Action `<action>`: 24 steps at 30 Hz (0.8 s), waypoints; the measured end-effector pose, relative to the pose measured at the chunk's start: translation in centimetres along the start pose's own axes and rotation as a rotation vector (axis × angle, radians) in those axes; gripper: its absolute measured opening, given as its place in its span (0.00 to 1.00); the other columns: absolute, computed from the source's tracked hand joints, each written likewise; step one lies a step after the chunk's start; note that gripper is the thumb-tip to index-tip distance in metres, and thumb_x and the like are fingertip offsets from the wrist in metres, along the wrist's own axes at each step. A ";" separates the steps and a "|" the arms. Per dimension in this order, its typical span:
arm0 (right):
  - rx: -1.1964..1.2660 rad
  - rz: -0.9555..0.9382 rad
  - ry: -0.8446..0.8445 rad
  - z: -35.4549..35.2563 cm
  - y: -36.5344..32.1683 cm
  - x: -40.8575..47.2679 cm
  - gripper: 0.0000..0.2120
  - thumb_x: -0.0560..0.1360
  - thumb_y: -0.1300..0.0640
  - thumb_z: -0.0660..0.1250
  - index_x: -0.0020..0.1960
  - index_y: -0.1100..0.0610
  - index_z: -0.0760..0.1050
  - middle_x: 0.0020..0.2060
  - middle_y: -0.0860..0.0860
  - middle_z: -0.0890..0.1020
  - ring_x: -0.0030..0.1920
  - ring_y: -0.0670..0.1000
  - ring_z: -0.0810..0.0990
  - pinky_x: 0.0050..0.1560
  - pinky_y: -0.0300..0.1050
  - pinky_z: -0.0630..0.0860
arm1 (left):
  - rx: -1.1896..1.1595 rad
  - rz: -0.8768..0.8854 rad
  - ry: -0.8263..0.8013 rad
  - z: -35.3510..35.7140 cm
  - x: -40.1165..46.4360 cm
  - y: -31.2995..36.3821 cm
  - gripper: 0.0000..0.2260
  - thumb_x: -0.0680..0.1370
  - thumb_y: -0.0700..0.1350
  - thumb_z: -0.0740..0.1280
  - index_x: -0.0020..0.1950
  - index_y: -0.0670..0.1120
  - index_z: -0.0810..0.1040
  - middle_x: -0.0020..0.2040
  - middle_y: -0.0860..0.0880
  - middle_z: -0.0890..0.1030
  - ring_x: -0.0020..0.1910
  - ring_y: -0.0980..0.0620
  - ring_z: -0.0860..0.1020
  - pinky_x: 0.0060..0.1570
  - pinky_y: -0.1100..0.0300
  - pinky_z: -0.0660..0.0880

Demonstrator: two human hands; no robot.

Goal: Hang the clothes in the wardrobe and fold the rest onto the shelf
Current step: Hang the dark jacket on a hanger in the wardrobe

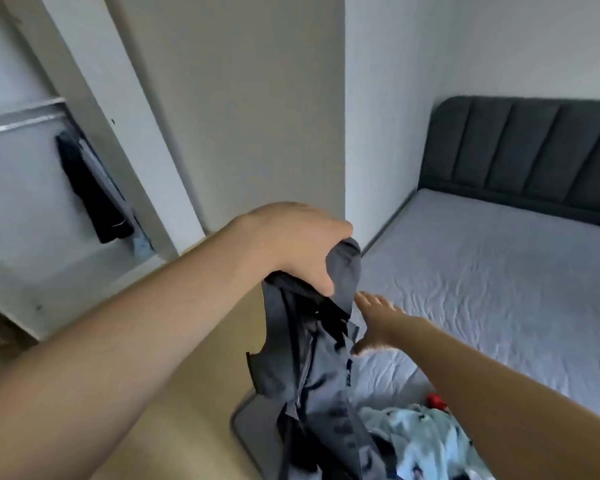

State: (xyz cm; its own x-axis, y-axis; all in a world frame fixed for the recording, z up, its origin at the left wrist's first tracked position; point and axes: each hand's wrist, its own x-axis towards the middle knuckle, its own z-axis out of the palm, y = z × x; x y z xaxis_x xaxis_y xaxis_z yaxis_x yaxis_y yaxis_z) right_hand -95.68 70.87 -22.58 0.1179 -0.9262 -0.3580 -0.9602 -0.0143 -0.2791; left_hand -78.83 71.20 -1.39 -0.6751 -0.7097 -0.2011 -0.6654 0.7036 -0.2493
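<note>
Left hand (291, 247) grips the top of a grey jacket (312, 358), fingers curled round it; the jacket hangs over the bed (482, 278) edge. Right hand (378, 323), fingers straight and together, touches the jacket.

Dark grey jacket (312, 358) with black lining and trim. Pale blue garment (420, 441) near right, dotted with small dark figures. Red object (436, 400) beside it. Light grey mattress (492, 271), charcoal headboard (520, 150) far right. Black garment (90, 188) hanging far left. White walls (395, 98).
</note>
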 end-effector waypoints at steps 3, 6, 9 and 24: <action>-0.071 -0.044 -0.048 -0.1 -5.7 2.2 0.57 0.63 0.41 0.76 0.77 0.50 0.42 0.77 0.48 0.49 0.76 0.55 0.48 0.75 0.57 0.52 | 0.142 -0.031 0.107 -0.8 -2.8 -4.1 0.07 0.74 0.38 0.61 0.46 0.48 0.64 0.37 0.52 0.65 0.33 0.52 0.65 0.29 0.57 0.60; -0.037 -0.040 -0.017 -1.4 -11.0 4.3 0.51 0.64 0.41 0.75 0.77 0.50 0.49 0.73 0.49 0.56 0.74 0.55 0.54 0.74 0.55 0.56 | 0.275 -0.009 0.373 -1.0 -5.9 -8.8 0.10 0.73 0.34 0.58 0.43 0.48 0.61 0.35 0.53 0.59 0.35 0.49 0.65 0.33 0.56 0.62; 0.003 -0.090 0.012 -3.3 -16.2 7.8 0.40 0.67 0.40 0.71 0.74 0.47 0.58 0.70 0.48 0.62 0.69 0.56 0.65 0.69 0.53 0.66 | 0.359 0.027 0.646 -0.1 -8.9 -15.2 0.11 0.70 0.32 0.64 0.43 0.47 0.68 0.36 0.53 0.62 0.33 0.48 0.64 0.30 0.57 0.61; 0.422 -0.155 0.128 -19.0 -38.4 18.4 0.05 0.74 0.60 0.65 0.44 0.62 0.74 0.39 0.57 0.77 0.36 0.53 0.73 0.35 0.40 0.70 | 0.069 -0.815 0.581 10.1 -17.7 -42.8 0.06 0.78 0.38 0.59 0.54 0.43 0.70 0.46 0.45 0.74 0.46 0.42 0.76 0.38 0.53 0.67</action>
State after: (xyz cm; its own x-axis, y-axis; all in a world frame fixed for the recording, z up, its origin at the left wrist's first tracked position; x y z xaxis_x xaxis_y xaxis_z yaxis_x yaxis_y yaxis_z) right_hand -61.47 47.27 -1.53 0.1947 -0.9645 -0.1783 -0.7436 -0.0266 -0.6681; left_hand -35.22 53.29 3.30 -0.0845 -0.8344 0.5447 -0.9866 -0.0064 -0.1628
